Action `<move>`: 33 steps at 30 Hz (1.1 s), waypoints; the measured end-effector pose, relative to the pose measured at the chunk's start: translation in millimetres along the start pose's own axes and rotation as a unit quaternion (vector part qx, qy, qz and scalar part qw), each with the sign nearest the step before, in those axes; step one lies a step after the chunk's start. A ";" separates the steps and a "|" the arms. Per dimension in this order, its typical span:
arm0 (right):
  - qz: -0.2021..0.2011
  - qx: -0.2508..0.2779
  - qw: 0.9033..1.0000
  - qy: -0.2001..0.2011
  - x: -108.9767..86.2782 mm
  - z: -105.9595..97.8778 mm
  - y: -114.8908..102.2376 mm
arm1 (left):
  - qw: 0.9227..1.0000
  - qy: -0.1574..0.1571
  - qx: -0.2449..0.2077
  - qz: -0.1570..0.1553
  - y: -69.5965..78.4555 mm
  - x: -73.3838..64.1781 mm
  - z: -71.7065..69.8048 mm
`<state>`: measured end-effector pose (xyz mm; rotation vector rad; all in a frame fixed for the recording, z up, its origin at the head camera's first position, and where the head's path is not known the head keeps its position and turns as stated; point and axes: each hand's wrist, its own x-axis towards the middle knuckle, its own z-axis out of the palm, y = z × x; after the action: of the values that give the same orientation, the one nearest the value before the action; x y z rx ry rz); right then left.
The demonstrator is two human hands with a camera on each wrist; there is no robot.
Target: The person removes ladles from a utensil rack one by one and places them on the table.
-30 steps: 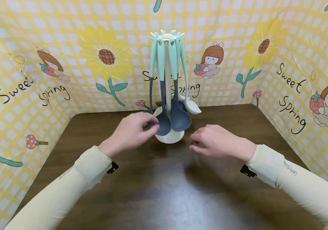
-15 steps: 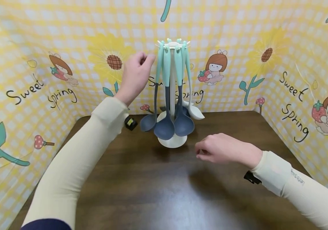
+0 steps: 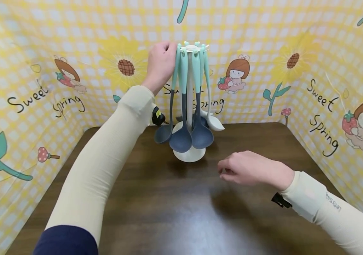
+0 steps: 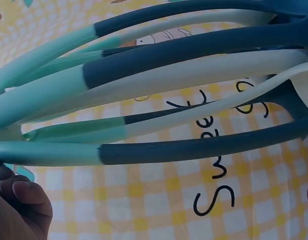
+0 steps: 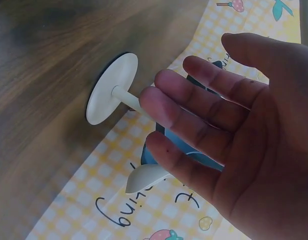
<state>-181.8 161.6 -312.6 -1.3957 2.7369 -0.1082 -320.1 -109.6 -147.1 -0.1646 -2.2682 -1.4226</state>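
Observation:
A white utensil stand [image 3: 189, 156] on the table carries several kitchen tools with mint-green handles. My left hand [image 3: 162, 63] is up at the top of the stand, its curled fingers pinching the handle end of the leftmost dark ladle [image 3: 163, 135]. In the left wrist view, fingertips [image 4: 31, 192] lie right at the end of that ladle's handle [image 4: 54, 153], the thumb out of sight. Two dark ladles [image 3: 180, 140] hang in front, and a white spoon [image 3: 214, 123] on the right. My right hand [image 3: 251, 168] hovers over the table holding nothing, its fingers relaxed in the right wrist view.
The brown table [image 3: 156, 205] ends at a checked cloth backdrop [image 3: 251, 32] on the back and both sides. More tools hang at the stand's rear, partly hidden by the front ladles. The stand's round base [image 5: 111, 90] shows in the right wrist view.
My left hand has risen from beside the ladle bowls to the stand's top, then right onto the leftmost handle end. The right hand has barely moved, and the ladles still hang.

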 end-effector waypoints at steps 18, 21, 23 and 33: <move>0.052 -0.084 0.984 0.148 39.0 -30.9 33.2 | 0.988 0.066 0.130 0.047 -14.8 3.0 -3.4; 0.095 -0.086 0.976 0.176 54.3 -42.3 47.9 | 0.987 0.075 0.129 0.052 -14.6 3.2 -4.0; 0.128 -0.083 0.970 0.190 64.9 -47.4 57.4 | 0.987 0.079 0.128 0.053 -14.1 3.3 -3.3; 0.205 0.023 0.963 0.171 102.1 -67.2 82.2 | 0.988 0.063 0.130 0.062 -9.2 0.8 7.6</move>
<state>-314.0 129.2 -256.3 -0.8331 3.2121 -0.4207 -326.3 -107.3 -157.1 -0.1256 -2.2706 -1.0331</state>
